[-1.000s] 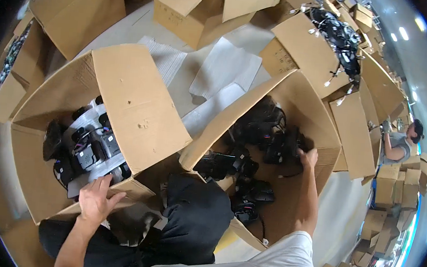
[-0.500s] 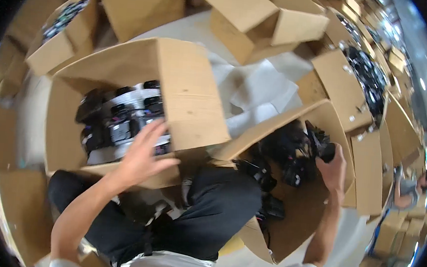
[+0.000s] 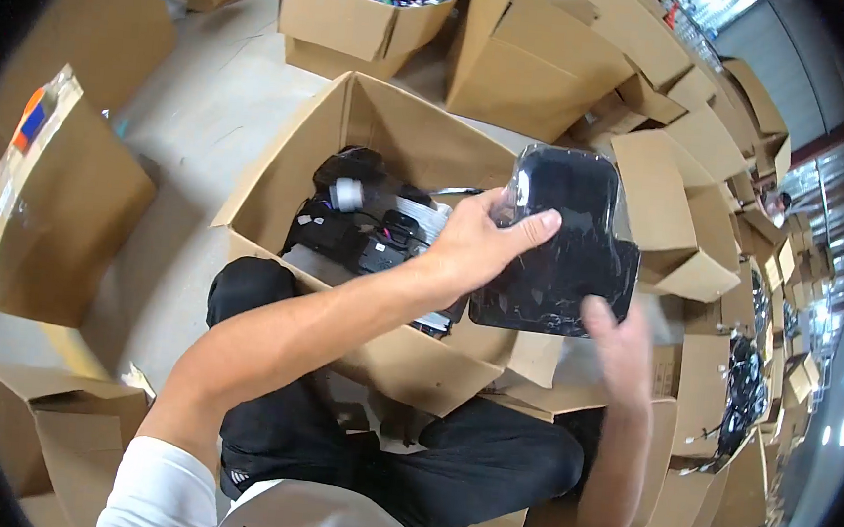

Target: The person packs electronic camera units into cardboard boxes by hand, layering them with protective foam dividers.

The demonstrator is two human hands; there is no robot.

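A flat black panel [image 3: 561, 265] with rounded top corners, wrapped in shiny clear film, is held up over the right side of an open cardboard box [image 3: 291, 159]. My left hand [image 3: 483, 244] is closed on its left edge, thumb across the front and the other fingers partly hidden. By the lower right corner is my right hand [image 3: 623, 354], smeared by motion, with its thumb overlapping the panel. Whether it grips the panel cannot be seen. Inside the box lie black plastic parts [image 3: 330, 236], a white cylindrical piece [image 3: 346, 195] and whitish wrapping.
Behind the box stands a carton [image 3: 332, 21] full of small tangled parts. Other cartons [image 3: 537, 64] crowd the back and right side. A tall carton [image 3: 69, 216] stands at the left. My bent legs [image 3: 487, 447] are against the near side of the box.
The view has swung left, bringing the box to the middle. My left hand has gone from open over the contents to gripping the black panel. My right hand has left the right-hand carton.
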